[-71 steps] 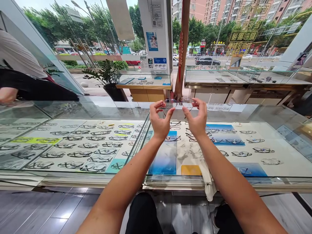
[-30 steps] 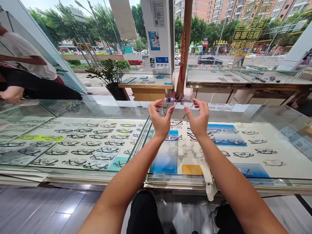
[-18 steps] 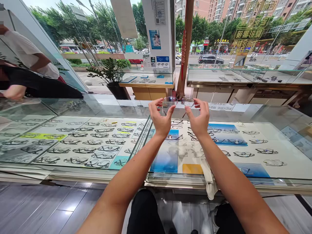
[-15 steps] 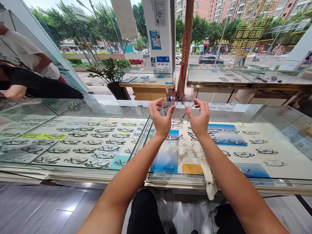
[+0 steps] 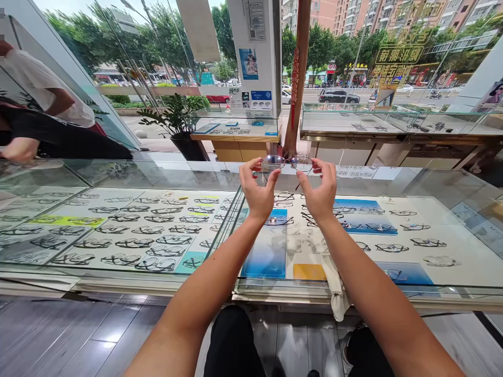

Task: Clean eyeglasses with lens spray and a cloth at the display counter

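The left hand [image 5: 257, 193] and right hand [image 5: 320, 192] are closed on opposite sides of the eyeglasses [image 5: 274, 163], which are held above the glass counter [image 5: 393, 184], already raised and unfolded but not yet set down, while a cloth [image 5: 337, 297] is draped untouched over the counter's front edge.

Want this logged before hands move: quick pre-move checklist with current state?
1. Left hand gripping the held glasses at one side: ok.
2. Right hand gripping the other side: ok.
3. Held glasses raised off the display counter: ok.
4. Lenses free of smudges: cannot tell, too small.
5. Cloth fully on the counter: not ok, hangs off the front.
6. Other person's hand apart from the glasses: ok.
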Tool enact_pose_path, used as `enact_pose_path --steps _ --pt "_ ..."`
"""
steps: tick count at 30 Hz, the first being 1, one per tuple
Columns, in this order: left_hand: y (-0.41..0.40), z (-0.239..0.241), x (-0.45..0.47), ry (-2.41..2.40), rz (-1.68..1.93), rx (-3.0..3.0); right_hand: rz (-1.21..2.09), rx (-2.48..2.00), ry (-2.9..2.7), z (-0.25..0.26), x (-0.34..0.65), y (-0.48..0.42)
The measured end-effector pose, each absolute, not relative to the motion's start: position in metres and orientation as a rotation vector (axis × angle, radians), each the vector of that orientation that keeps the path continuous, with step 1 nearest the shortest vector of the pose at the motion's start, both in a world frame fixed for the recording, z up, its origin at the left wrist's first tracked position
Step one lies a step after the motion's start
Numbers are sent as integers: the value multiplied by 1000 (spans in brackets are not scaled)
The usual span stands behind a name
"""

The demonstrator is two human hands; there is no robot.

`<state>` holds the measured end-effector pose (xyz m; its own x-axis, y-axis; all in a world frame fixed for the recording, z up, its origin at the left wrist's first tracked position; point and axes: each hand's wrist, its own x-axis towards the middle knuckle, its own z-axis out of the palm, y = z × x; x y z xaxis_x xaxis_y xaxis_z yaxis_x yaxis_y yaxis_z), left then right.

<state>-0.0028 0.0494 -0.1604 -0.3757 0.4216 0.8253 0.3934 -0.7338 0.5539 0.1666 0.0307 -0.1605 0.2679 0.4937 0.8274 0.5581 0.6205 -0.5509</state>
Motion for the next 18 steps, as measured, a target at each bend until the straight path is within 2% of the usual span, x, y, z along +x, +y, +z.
enact_pose_path --steps 18 --pt "53 -162 -5 1133 2226 1755 -124 -926 -1346 -156 165 27"
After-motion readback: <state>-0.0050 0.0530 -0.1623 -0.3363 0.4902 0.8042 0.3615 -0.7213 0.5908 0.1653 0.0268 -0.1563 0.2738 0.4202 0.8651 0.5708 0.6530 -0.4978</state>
